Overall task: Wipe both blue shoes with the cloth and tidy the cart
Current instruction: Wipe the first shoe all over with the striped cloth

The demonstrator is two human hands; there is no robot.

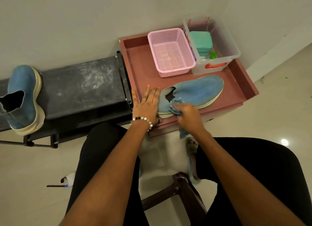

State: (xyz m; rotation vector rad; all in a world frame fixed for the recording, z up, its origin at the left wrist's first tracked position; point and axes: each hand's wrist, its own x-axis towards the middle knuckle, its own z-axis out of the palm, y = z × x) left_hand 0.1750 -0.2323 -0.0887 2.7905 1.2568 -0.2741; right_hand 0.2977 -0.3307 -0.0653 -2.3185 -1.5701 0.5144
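Left hand [146, 104] spread flat, steadying shoe [194, 92] at cart [239, 91] front edge; right hand [187, 114] bunching cloth [175, 106], scrubbing near the opening.

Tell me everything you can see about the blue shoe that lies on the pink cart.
The blue knit slip-on shoe has a pale cream sole and a dark opening. It lies on the pink cart tray, tilted onto its side, toe pointing right, in front of the pink mesh basket and clear plastic box. The left hand presses flat on its heel. The right hand grips a crumpled blue cloth against its upper beside the opening.
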